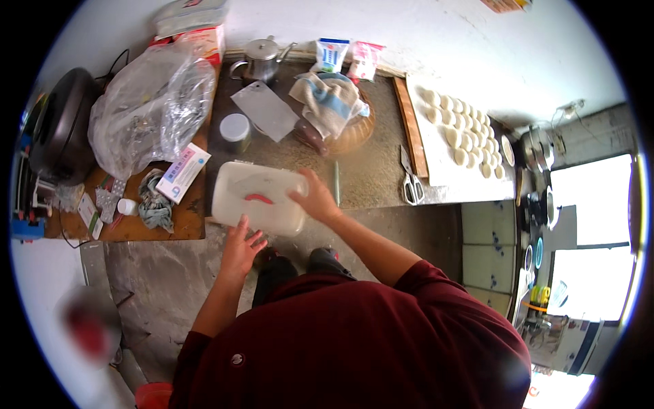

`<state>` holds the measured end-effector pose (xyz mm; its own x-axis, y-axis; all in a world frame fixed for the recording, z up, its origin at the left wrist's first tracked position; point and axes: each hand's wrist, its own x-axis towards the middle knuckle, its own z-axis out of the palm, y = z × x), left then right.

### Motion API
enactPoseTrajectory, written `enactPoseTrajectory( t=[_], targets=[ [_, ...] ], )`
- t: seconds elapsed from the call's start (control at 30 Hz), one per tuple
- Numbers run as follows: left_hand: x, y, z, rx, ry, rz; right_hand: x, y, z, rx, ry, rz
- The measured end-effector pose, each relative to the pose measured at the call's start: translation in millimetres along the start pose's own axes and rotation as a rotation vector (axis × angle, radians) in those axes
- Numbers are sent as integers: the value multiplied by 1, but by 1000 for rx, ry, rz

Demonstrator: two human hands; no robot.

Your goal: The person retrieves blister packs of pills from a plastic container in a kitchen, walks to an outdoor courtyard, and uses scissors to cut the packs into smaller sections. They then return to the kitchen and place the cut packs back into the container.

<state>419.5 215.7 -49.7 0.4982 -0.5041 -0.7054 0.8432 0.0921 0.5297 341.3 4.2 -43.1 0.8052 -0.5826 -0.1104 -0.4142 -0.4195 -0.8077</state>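
Note:
A translucent white plastic box [238, 185] with rounded corners and a red mark or part at its middle lies at the counter's front edge, its near side jutting past it. My right hand [319, 198] holds the box's right side, thumb over the rim and fingers at the far corner. Close to the near side, my left hand [238, 251] is open with fingers spread; whether a fingertip touches the box is hard to tell. Just behind the box stands a jar with a white lid [235, 127]. A thin greenish rod [336, 183] lies right of my right hand.
Scissors [409, 180] and a board of round white dough pieces [470, 133] lie to the right. Farther back are a metal teapot [262, 60], a cloth-covered basket [364, 126] and a translucent sheet [267, 109]. A medicine box [182, 173] and plastic bag [150, 109] crowd the left table.

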Motion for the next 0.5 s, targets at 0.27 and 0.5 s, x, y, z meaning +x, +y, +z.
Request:
enactPoseTrajectory(
  t=[0.27,0.5],
  targets=[
    [-12,-39,-2,-91,-127,184,-85,0,10,61,-25,-2],
    [-62,-82,43,89,-43,424,-135,37,-37,73,62,-111]
  ],
)
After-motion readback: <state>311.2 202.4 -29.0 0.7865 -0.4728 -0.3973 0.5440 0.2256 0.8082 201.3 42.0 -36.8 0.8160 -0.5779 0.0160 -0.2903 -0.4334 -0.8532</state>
